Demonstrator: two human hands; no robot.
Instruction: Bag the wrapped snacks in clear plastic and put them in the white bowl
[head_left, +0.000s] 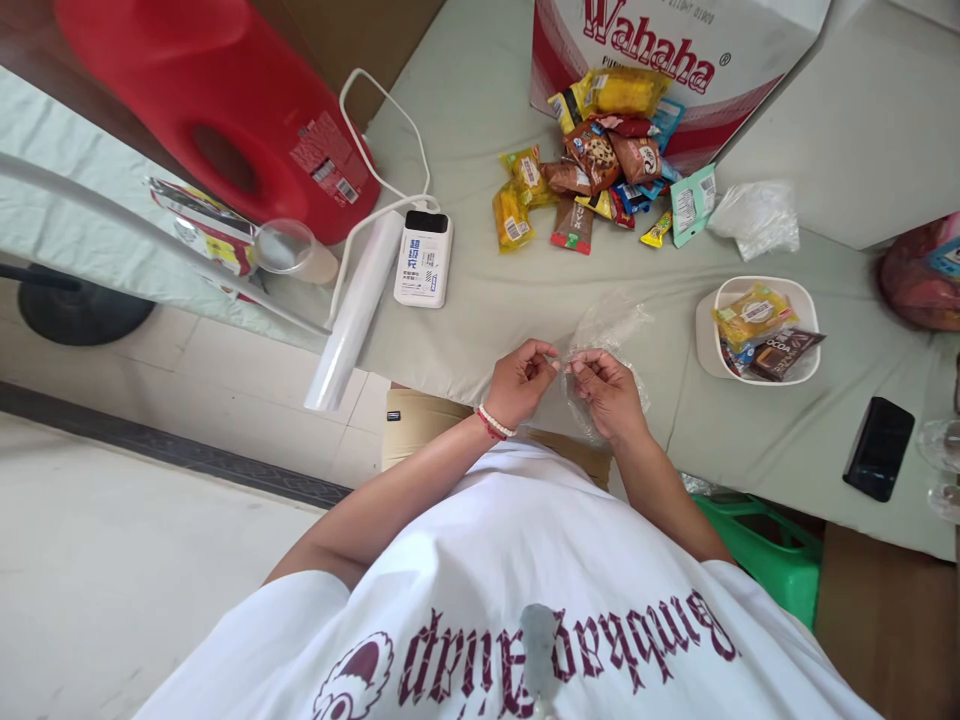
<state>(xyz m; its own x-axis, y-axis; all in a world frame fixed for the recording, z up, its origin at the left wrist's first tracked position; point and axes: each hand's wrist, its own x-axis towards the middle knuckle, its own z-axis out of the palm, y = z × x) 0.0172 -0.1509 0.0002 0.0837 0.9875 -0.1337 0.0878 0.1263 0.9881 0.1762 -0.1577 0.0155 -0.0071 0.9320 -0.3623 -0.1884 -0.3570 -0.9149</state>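
Observation:
My right hand [604, 393] pinches the edge of a thin clear plastic bag [616, 325], which spreads out behind and below the fingers near the table's front edge. Thumb and forefinger of my left hand [523, 383] are pressed together just beside it, at the same bag's edge; the fine film between the fingertips is hard to see. To the right stands a white square tub [706, 345] with a few wrapped snacks in it, among them a yellow-wrapped cake [756, 312] and a brown cocoa packet [786, 354].
A pile of wrapped snacks [600, 165] lies before a Wahaha carton [675, 60]. Crumpled plastic bags [757, 218] lie beside it. Leftward are a white power bank [424, 262] with a cable, a roll of film [356, 310] and a red jug [247, 110]. A black phone [879, 448] lies right.

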